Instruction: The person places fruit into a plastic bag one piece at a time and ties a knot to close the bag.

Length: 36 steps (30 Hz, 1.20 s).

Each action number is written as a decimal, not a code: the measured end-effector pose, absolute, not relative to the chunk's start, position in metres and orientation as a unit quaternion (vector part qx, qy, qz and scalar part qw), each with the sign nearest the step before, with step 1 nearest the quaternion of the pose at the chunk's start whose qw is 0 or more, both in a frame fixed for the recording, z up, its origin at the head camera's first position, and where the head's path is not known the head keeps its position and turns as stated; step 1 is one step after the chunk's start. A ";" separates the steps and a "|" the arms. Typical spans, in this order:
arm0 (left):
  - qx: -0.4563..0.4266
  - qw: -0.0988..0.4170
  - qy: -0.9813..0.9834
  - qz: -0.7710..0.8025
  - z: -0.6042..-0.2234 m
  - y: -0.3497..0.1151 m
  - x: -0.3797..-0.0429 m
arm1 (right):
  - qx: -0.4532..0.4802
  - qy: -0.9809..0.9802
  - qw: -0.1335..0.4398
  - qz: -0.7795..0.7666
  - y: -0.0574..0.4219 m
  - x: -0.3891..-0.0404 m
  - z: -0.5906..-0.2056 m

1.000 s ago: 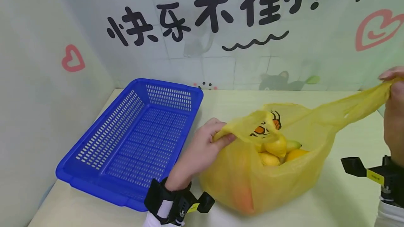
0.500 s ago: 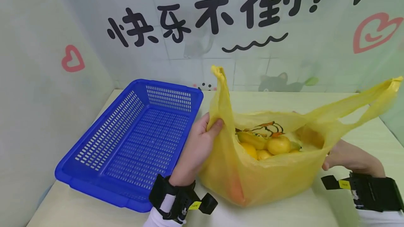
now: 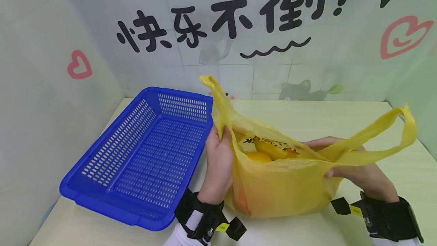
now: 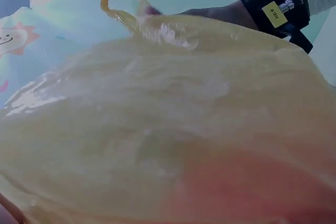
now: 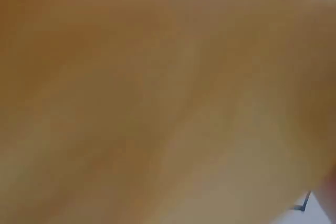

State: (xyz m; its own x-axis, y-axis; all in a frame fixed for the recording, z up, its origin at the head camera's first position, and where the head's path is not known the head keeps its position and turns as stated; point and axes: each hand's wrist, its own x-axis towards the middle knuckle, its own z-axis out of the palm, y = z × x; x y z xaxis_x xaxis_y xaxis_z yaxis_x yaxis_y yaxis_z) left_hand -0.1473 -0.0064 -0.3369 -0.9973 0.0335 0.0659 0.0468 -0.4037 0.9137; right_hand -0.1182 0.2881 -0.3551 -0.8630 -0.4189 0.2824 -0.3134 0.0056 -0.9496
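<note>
A thin yellow plastic bag (image 3: pixel 283 189) stands on the table, its two handles sticking up to left and right. Through its mouth show a round orange-yellow fruit (image 3: pixel 258 157) and a long yellow one (image 3: pixel 269 149); a reddish shape shows faintly through the film at lower left. My left hand (image 3: pixel 218 166) grips the bag's left side, thumb in front. On the other side my right hand (image 3: pixel 365 175) holds the bag between thumb and fingers, partly covered by the right handle. Bag film (image 4: pixel 121 108) fills most of the left wrist view, and blurred film (image 5: pixel 157 98) the right one.
A blue slatted plastic basket (image 3: pixel 160 147) with nothing in it stands left of the bag, close to my left hand. Behind the pale table (image 3: pixel 341 119) rises a printed wall (image 3: pixel 259 75); another wall (image 3: pixel 44 124) bounds the left side.
My right hand let go of the stretched right handle and came down to grip the bag's right side. The bag has tilted and shifted left, its left handle now overlapping the basket's corner.
</note>
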 end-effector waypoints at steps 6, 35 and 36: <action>-0.050 -0.002 -0.538 -0.842 -0.338 -0.006 -0.148 | -0.276 0.641 -0.042 -0.715 0.279 -0.122 -0.338; -0.141 -0.016 -0.678 -0.721 -0.324 -0.013 -0.145 | -0.290 0.593 0.009 -0.751 0.290 -0.129 -0.327; -0.140 -0.026 -0.641 -0.755 -0.324 -0.013 -0.146 | -0.290 0.583 0.012 -0.759 0.291 -0.130 -0.327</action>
State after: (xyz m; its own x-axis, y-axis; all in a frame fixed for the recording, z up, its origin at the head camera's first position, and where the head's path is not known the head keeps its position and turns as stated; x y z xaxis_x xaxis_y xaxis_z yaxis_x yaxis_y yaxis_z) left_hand -0.1458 -0.0131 -0.3238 -0.9593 0.2185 0.1790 0.1412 -0.1780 0.9738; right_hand -0.1296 0.2913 -0.3267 -0.8319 -0.3559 0.4258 -0.3201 -0.3191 -0.8920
